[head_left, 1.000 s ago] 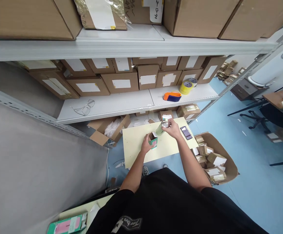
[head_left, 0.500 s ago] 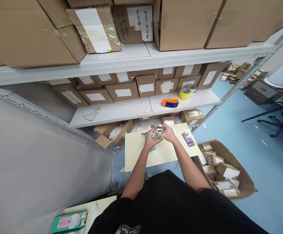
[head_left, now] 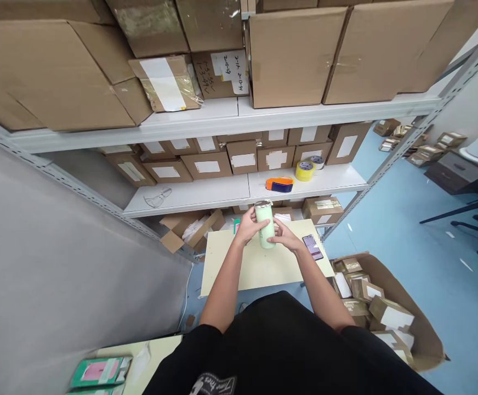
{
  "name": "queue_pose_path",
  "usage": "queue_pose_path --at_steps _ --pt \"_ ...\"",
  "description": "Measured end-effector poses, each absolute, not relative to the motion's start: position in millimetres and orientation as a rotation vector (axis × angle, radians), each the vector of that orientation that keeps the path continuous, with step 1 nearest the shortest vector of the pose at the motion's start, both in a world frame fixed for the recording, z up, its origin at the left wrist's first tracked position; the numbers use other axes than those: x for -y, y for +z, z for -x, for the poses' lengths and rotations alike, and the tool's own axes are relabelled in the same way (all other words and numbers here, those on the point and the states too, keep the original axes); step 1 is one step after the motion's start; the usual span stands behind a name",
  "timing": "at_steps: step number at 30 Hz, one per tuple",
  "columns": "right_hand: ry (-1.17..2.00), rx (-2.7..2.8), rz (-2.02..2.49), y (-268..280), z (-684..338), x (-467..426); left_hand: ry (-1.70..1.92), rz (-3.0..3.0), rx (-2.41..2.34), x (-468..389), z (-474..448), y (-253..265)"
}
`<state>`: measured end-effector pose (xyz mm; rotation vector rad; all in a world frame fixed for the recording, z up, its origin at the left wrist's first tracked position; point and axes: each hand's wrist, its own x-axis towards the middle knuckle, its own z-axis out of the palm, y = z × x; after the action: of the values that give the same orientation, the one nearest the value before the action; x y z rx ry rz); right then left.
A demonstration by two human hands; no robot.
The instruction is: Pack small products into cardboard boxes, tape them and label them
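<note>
Tumbler [head_left: 267, 235] partly behind fingers [head_left: 259, 225]; print [head_left: 261, 234] illegible

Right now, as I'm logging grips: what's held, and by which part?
A pale green tumbler, by both sides of its body, between left fingers and right fingers.

The tabletop [head_left: 267, 272] offers bare room on the near side between the forearms [head_left: 227, 280], plus a strip along the left. The pale green tumbler [head_left: 266, 227], clasped by the left hand [head_left: 247, 226] and right hand [head_left: 286, 238], blocks the middle — the phone [head_left: 312, 247] obstructs the right end. Past the far edge, the middle shelf [head_left: 210, 195] bars the way, yet between the glasses [head_left: 158, 197] and the orange-and-blue dispenser [head_left: 279, 185] its surface lies open.
</note>
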<state>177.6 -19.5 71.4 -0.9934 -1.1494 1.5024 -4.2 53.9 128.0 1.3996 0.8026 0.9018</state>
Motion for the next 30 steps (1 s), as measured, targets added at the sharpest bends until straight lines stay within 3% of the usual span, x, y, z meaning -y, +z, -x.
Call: queue_pose_path --at_steps 5,11,16,21,27,30 --pt "1.29 1.125 1.052 84.6 -178.7 25.8 0.996 -1.394 -0.895 -55.8 -13.8 153.3" --pt "1.37 1.163 0.991 94.6 -188.1 42.6 0.978 -1.29 -0.85 -56.2 -23.0 157.7" --pt "1.177 1.11 1.094 94.1 -191.5 49.5 0.95 -1.296 -0.842 -49.9 -29.6 156.8" --pt "1.332 1.157 0.979 96.3 -197.0 50.3 0.962 -1.242 -0.842 -51.0 -35.4 152.5" --pt "1.183 1.116 1.09 95.7 -194.4 49.6 0.985 -1.232 -0.887 -50.2 -38.5 153.1" --pt "1.273 1.128 1.046 95.2 -192.1 48.7 0.959 -1.171 -0.906 -49.6 -37.5 154.7"
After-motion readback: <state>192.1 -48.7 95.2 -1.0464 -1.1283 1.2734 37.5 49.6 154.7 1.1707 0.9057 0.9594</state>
